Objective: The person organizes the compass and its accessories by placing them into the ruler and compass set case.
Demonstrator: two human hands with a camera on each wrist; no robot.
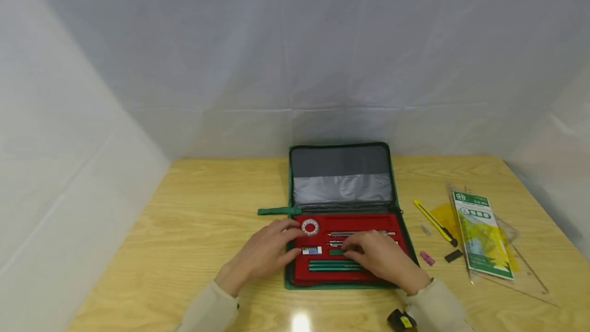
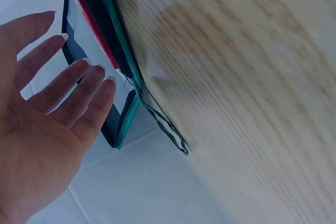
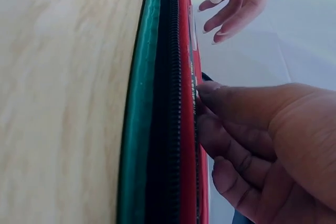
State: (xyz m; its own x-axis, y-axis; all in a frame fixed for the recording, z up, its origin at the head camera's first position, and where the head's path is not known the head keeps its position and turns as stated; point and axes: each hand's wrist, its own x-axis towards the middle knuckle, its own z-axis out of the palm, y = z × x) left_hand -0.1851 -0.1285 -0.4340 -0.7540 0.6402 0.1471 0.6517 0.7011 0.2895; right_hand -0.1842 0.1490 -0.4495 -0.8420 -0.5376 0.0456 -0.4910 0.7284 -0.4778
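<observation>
To the right of the case (image 1: 341,162) we have a yellow cutter (image 1: 435,222), a pink piece (image 1: 427,258), a black piece (image 1: 454,255) and a packet (image 1: 483,234) over a clear set square (image 1: 525,281). Our wooden table (image 1: 207,209) meets white sheeting (image 1: 244,65). The open case's red tray (image 1: 319,241) holds an eraser (image 1: 311,251) and green pencils (image 1: 329,266). Our left hand (image 1: 265,250)'s grip is spread, empty; our right hand (image 1: 382,256)'s bent fingers are at the tray's green piece (image 1: 336,252), pinched or not we cannot tell.

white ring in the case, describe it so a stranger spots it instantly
On the wooden table lies an open green-edged case with a red tray. In the tray's far left corner, by the left hand, is the white ring, red showing through its centre. Its round shape sets it apart from the rectangular block and green pencils.
</observation>
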